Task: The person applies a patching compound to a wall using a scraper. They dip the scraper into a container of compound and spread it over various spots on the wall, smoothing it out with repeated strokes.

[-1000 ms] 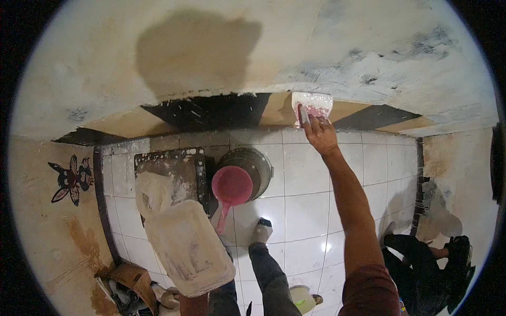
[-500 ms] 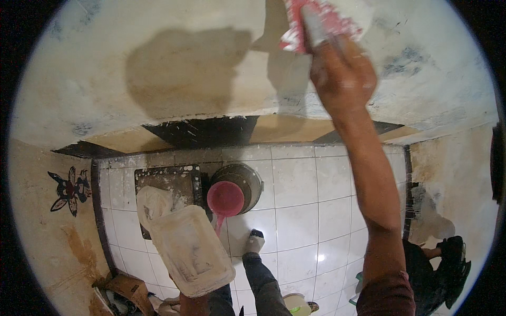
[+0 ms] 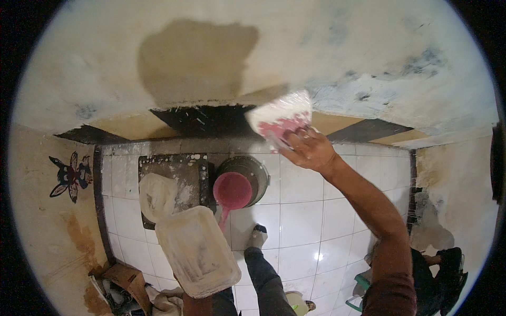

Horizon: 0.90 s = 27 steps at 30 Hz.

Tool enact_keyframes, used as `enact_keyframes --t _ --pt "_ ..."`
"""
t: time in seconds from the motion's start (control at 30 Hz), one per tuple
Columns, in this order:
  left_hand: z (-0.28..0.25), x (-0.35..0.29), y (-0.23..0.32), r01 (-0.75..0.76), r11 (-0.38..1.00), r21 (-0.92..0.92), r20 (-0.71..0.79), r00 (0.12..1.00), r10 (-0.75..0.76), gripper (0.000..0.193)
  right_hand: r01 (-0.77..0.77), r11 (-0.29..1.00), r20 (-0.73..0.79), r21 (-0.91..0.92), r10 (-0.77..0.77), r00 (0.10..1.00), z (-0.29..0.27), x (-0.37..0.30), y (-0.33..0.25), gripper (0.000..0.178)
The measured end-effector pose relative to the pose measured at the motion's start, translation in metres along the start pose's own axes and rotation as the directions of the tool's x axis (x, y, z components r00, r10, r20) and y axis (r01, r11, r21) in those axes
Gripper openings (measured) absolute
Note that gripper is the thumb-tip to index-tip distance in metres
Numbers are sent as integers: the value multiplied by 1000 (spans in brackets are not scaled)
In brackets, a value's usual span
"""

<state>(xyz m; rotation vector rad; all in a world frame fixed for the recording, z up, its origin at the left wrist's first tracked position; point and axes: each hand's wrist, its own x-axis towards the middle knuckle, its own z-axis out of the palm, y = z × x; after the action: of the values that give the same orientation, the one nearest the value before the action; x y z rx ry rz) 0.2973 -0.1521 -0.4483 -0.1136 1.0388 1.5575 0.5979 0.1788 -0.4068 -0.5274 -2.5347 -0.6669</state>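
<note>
My right hand (image 3: pixel 311 150) grips a pink putty spreader (image 3: pixel 284 126), its broad blade coated in white paste. The blade is near the lower edge of the whitish wall (image 3: pixel 337 63), in front of a black painted patch; whether they touch, I cannot tell. A shallow rectangular plastic tray (image 3: pixel 197 253), smeared with whitish paste, rests on my left hand, hidden beneath it; only the left forearm (image 3: pixel 197 305) shows below.
A pink dipper (image 3: pixel 233 190) lies over a dark bucket (image 3: pixel 258 179). Beside it, a pale paste-smeared bag (image 3: pixel 157 197) sits on a dark spattered square board (image 3: pixel 184 166). A cardboard box (image 3: pixel 129 284) is at lower left, a green frame (image 3: pixel 361 289) and dark clothing (image 3: pixel 429 284) at lower right.
My right hand has swept the spreader down and left, from high on the wall to its lower edge. More white paste shows on the blade. The tray stays nearly still.
</note>
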Motion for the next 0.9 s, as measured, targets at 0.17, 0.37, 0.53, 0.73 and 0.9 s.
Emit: enact_keyframes --t 0.17,0.37,0.53,0.73,0.9 --pt "13 -5 8 -63 991 116 -5 998 64 72 134 991 -91 -3 -134 987 -23 131 49 44" --pt "24 -12 17 -197 872 447 -18 973 229 71 108 953 -101 281 -82 991 1 125 100 52" --pt "8 -39 45 -290 425 858 55 873 485 71 81 990 552 -113 -6 834 -120 -39 190 50" --pt "7 -44 52 -267 -213 940 341 774 534 70 283 940 565 -191 -131 814 -190 -58 140 57" --pt "7 -44 58 -223 -439 870 449 725 522 69 229 968 132 103 -241 961 -90 91 74 53"
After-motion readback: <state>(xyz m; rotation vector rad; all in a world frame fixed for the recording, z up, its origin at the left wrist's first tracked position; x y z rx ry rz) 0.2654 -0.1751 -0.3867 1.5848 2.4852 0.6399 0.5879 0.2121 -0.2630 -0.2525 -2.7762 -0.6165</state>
